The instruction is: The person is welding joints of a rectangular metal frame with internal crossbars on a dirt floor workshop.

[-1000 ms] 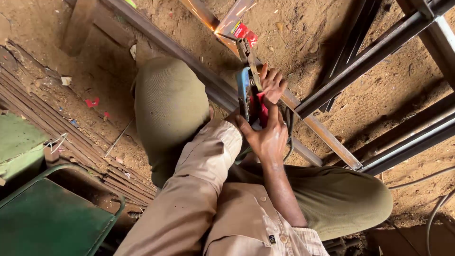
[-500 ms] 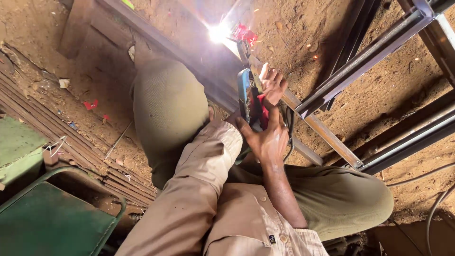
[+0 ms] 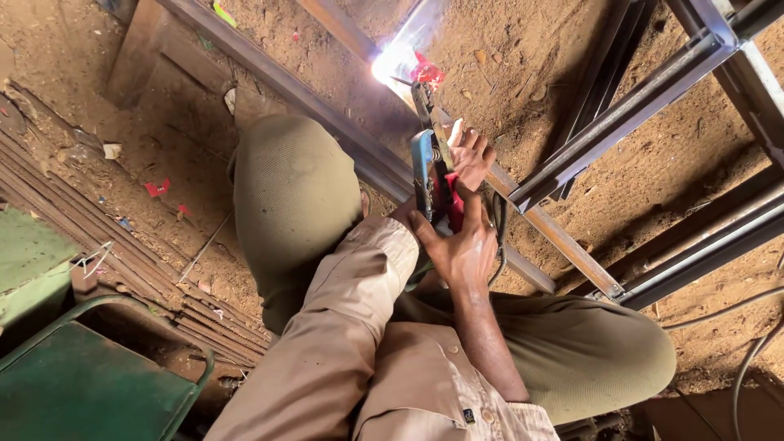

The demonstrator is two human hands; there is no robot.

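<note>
Person crouched over sandy ground. Right hand [image 3: 464,249] wraps its fingers around the electrode holder [image 3: 431,175]; left hand [image 3: 472,153] lies against the holder's far side, fingers curled on it. Beyond them, the holder's tip meets a steel bar [image 3: 563,241] at a white arc [image 3: 392,61].

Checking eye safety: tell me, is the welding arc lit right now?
Yes: a bright white glare burns at the electrode holder's tip on the steel bar.

- Blue-and-red electrode holder [image 3: 431,175] is showing.
- White-violet arc [image 3: 394,61] is glaring.
- Tan sleeve [image 3: 343,327] and olive trousers [image 3: 294,196] are showing.
- Green metal chair [image 3: 77,384] is standing on reddish-brown dirt [image 3: 523,49].
</note>
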